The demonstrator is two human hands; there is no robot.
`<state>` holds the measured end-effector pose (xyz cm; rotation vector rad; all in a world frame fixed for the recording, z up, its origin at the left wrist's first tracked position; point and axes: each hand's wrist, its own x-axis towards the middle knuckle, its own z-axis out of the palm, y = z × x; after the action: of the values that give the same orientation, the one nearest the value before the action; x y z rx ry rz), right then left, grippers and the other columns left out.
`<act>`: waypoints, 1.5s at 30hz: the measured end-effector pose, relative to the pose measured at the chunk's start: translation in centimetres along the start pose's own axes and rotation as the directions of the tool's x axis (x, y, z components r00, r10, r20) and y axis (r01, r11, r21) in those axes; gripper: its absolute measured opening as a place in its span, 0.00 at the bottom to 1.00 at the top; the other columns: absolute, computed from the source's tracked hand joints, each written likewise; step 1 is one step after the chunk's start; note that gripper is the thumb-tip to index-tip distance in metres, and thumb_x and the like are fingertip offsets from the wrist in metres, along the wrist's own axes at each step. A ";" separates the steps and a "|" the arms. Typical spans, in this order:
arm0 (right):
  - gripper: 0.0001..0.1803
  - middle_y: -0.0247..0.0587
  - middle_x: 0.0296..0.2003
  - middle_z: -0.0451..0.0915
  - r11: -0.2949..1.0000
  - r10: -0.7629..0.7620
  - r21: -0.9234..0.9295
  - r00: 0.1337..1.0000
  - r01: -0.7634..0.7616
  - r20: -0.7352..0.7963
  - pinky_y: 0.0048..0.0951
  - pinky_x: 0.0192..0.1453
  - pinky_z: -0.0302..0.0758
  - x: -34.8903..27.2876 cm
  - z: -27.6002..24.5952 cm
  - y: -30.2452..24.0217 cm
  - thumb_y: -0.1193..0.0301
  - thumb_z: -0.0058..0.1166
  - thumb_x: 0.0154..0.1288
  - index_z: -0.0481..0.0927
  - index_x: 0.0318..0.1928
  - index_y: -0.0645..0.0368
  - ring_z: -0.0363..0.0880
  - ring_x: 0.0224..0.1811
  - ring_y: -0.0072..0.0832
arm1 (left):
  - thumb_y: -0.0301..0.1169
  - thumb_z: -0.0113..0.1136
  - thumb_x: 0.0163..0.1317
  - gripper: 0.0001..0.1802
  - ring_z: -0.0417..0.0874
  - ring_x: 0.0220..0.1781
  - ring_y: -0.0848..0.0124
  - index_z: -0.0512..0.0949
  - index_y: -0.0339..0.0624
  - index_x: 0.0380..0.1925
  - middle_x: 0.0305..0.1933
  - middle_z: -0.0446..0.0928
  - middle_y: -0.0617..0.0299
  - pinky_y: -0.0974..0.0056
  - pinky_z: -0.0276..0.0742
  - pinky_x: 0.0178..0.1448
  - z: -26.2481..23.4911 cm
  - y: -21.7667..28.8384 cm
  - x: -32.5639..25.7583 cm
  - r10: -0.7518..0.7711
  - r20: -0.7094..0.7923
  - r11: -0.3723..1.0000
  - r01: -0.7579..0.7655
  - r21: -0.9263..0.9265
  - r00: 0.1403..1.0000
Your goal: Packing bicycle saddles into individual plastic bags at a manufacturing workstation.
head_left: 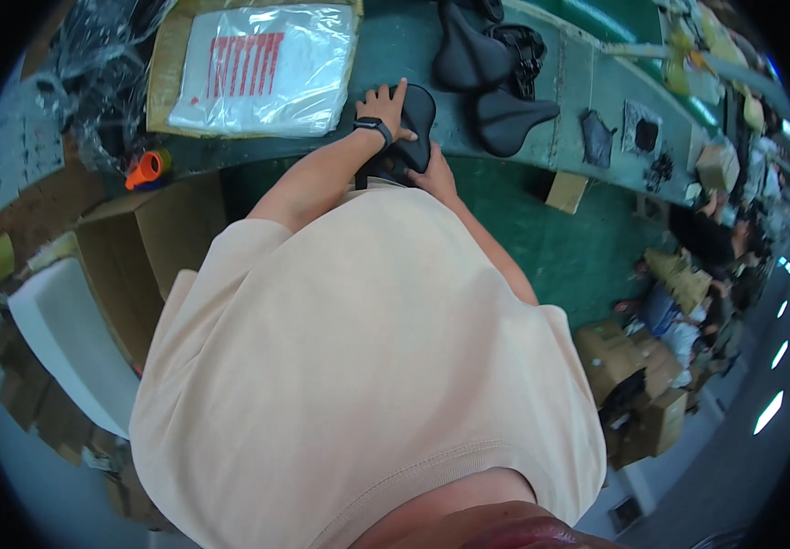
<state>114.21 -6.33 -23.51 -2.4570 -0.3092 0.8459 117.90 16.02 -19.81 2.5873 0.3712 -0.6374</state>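
A black bicycle saddle (421, 108) is at the near edge of the green workbench (386, 55), close to my body. My left hand (384, 108), with a dark watch on its wrist, lies against the saddle's left side. Its fingers are spread and its thumb reaches over the cover. At the saddle's near end, my right hand (435, 174) grips the edge, with some fingers hidden beneath. Two more black saddles, one farther back (468, 57) and one to the right (508, 121), rest on the bench. Dark saddle frame parts (521, 57) lie beside them.
Left on the bench, an open carton (159, 91) holds a white plastic-wrapped pack (262, 69). An orange tape roll (148, 169) sits at the bench edge near clear plastic film (107, 82). A large cardboard box (152, 238) stands at my left. Another person (711, 233) is far right.
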 end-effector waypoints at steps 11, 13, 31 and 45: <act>0.53 0.66 0.50 0.87 0.881 0.219 0.390 0.961 -0.269 0.168 0.55 0.59 0.85 -0.4 -1.8 -5.8 0.56 0.75 0.65 0.59 0.82 0.57 0.89 0.52 0.59 | 0.43 0.66 0.73 0.14 0.90 0.48 0.45 0.89 0.48 0.48 0.45 0.90 0.47 0.44 0.85 0.53 -5.2 -12.1 1.5 -0.008 -0.647 0.847 -0.339 -0.409 0.762; 0.45 0.66 0.51 0.88 0.455 0.313 0.676 0.815 -0.580 0.488 0.52 0.57 0.86 -2.0 -2.6 -3.5 0.53 0.73 0.69 0.67 0.78 0.59 0.91 0.49 0.54 | 0.44 0.69 0.70 0.16 0.90 0.50 0.47 0.88 0.45 0.46 0.46 0.89 0.47 0.46 0.84 0.54 -6.7 -14.2 2.4 -0.163 -0.451 0.878 -0.080 -0.472 0.878; 0.25 0.42 0.42 0.88 0.065 -0.025 0.894 0.895 -0.443 0.445 0.33 0.45 0.88 -5.8 2.1 -20.2 0.65 0.62 0.79 0.76 0.70 0.59 0.88 0.40 0.32 | 0.32 0.51 0.80 0.15 0.92 0.35 0.61 0.83 0.30 0.44 0.39 0.90 0.49 0.55 0.86 0.47 -2.0 -27.5 0.8 -0.287 -0.220 0.501 -0.050 -0.864 0.933; 0.53 0.66 0.55 0.86 0.970 -0.136 0.207 0.990 0.124 0.043 0.56 0.58 0.85 5.0 5.1 -29.4 0.73 0.68 0.64 0.54 0.86 0.55 0.88 0.50 0.64 | 0.30 0.58 0.77 0.08 0.81 0.65 0.51 0.81 0.37 0.43 0.58 0.82 0.50 0.49 0.75 0.72 -21.2 -25.0 -15.2 0.280 -0.858 0.666 -0.731 -0.150 0.431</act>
<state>113.61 22.26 -13.50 -2.2002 -0.3803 0.8487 103.93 45.52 -4.45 2.0796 -0.0730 0.8042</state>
